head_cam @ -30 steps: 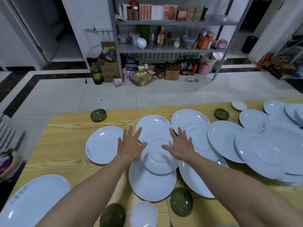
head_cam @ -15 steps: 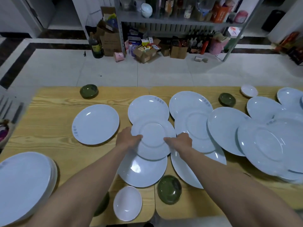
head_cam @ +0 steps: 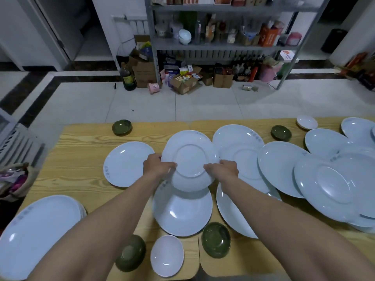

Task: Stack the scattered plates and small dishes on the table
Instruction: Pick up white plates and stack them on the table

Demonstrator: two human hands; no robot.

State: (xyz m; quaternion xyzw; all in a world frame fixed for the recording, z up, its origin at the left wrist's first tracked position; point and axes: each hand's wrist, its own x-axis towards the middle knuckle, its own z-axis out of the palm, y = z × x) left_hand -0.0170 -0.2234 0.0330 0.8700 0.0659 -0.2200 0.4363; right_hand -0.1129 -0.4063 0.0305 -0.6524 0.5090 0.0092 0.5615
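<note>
Gripped over the middle of the bench (head_cam: 85,138), base up and tilted, apparently lifted clear: one white plate (head_cam: 189,159). Left grip (head_cam: 157,166) curled round its 9 o'clock rim, right grip (head_cam: 222,169) curled round its 4 o'clock rim, thumbs laid on the upturned base beside the foot ring. Nothing else in either grip.

To do this step well: hold both sides evenly, raise straight up before travelling so as not to scrape the near plate (head_cam: 182,216) lying partly beneath at 6 o'clock, then turn face up to match the pile. Lower flat and centred onto a plate of like size, probably the stack (head_cam: 38,234) at 8 o'clock. Mind the glazed rims, likely slippery, and pass the forearms high over the crockery at 5 to 7 o'clock.

Counted:

White plates: at least nine loose besides the one in hand, mostly overlapping from 1 to 4 o'clock. Slivers of more underneath and at the frame edge, so no exact total; likewise no telling how many in the stack.

Green bowls, four: the 11 o'clock bowl (head_cam: 121,127), the 1 o'clock bowl (head_cam: 281,133), the 5 o'clock bowl (head_cam: 216,240) and, base up, the 7 o'clock bowl (head_cam: 130,253).

Small white dishes, two — the 6 o'clock dish (head_cam: 166,255) and the 2 o'clock dish (head_cam: 306,122).
</note>
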